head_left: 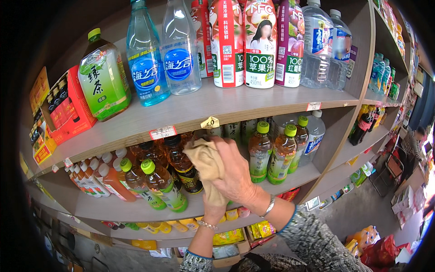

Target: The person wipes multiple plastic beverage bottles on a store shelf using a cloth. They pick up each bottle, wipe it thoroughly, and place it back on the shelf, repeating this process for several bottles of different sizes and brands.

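From the head camera, the right hand [235,174] is clutching a tan cloth [207,165] against a dark bottle [183,165] on the middle shelf [294,179]; the left hand [214,204], mostly hidden, is gripping the cloth's lower end. Neighbouring green-capped bottles [156,183] are standing untouched, so wiping looks partway.

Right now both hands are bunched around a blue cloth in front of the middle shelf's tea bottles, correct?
Not quite: the cloth is tan, not blue. The head view shows the right hand and left hand bunched around it in front of the tea bottles on the middle shelf.
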Demonstrator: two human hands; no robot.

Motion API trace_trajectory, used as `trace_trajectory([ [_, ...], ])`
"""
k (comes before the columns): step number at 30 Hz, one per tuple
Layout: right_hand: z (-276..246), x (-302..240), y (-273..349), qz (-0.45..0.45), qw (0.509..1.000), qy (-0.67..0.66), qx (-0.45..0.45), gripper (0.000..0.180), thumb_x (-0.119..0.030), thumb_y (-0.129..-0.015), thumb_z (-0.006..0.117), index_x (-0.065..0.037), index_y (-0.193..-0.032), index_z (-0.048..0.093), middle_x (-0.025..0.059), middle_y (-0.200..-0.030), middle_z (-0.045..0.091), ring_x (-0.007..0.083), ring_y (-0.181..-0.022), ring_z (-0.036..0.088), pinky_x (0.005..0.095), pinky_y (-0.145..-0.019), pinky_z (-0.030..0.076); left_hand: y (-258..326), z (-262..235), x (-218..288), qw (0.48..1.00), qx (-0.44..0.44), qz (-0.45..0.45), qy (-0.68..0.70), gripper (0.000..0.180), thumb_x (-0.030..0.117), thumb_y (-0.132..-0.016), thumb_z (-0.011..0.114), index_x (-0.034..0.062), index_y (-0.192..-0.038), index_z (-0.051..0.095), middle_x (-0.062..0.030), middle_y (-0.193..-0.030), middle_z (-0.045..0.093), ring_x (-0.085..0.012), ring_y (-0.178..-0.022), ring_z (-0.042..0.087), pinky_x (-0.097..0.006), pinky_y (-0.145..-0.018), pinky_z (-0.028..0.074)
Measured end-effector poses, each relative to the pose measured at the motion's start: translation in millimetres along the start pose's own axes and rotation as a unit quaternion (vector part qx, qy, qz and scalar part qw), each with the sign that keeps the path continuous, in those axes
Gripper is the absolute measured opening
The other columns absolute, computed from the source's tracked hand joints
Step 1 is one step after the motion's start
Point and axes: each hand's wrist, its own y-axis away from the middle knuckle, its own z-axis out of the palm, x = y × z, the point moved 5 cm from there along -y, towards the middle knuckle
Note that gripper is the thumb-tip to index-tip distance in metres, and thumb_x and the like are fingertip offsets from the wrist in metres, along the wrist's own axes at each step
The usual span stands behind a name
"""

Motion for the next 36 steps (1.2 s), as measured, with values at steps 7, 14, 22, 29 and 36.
trace_trajectory([
  [7, -3.8, 22.8, -2.8, -0.01, 0.995, -0.099, 0.016, 0.052, -0.006, -0.08, 0.072, 0.001, -0.127, 0.052, 0.0175, -0.103, 0.066, 0.0322, -0.093, 0.067, 0.0354, -0.082, 0.053, 14.6, 9.4, -29.9, 0.987, -0.041, -0.09, 0.124, 0.068, 0.022, -0.077, 0.08, 0.0019, -0.135, 0.049, -0.0184, -0.123, 0.064, -0.0296, -0.111, 0.064, -0.037, -0.093, 0.05],
  [14, -9.3, 28.4, -36.3, 0.123, 0.974, -0.162, -0.099, 0.048, -0.023, -0.077, 0.077, 0.003, -0.115, 0.066, 0.0165, -0.098, 0.073, 0.0206, -0.09, 0.07, 0.0341, -0.085, 0.054, 19.3, 12.0, -36.7, 0.973, -0.054, -0.156, 0.159, 0.051, 0.015, -0.081, 0.075, -0.004, -0.121, 0.051, -0.0204, -0.105, 0.068, -0.0345, -0.095, 0.068, -0.039, -0.081, 0.053],
  [22, 8.4, 56.8, 7.0, 0.182, 0.923, -0.339, 0.015, 0.051, -0.025, -0.09, 0.068, 0.006, -0.128, 0.057, 0.0117, -0.11, 0.069, 0.0152, -0.1, 0.062, 0.032, -0.092, 0.05, 18.8, 14.8, -33.3, 0.99, -0.081, -0.071, 0.092, 0.057, 0.015, -0.084, 0.071, -0.0089, -0.126, 0.041, -0.0266, -0.107, 0.064, -0.044, -0.1, 0.063, -0.044, -0.086, 0.05],
  [29, 43.8, 107.0, 96.5, 0.259, 0.923, -0.277, 0.069, 0.039, -0.028, -0.096, 0.06, 0.003, -0.12, 0.06, 0.0176, -0.102, 0.07, 0.0263, -0.096, 0.066, 0.0367, -0.083, 0.051, 12.7, 7.2, -28.5, 0.966, -0.034, -0.159, 0.199, 0.059, 0.028, -0.094, 0.06, -0.0087, -0.133, 0.033, -0.025, -0.125, 0.053, -0.0348, -0.111, 0.054, -0.04, -0.1, 0.041],
  [36, 21.6, 96.0, 133.1, 0.077, 0.99, 0.073, -0.099, 0.046, -0.012, -0.078, 0.071, 0.008, -0.116, 0.055, 0.0247, -0.11, 0.06, 0.042, -0.101, 0.057, 0.0459, -0.089, 0.048, 10.0, 8.7, -22.3, 0.966, -0.04, -0.167, 0.193, 0.056, 0.041, -0.093, 0.065, -0.0038, -0.122, 0.046, -0.0195, -0.11, 0.062, -0.0296, -0.099, 0.059, -0.041, -0.091, 0.046],
])
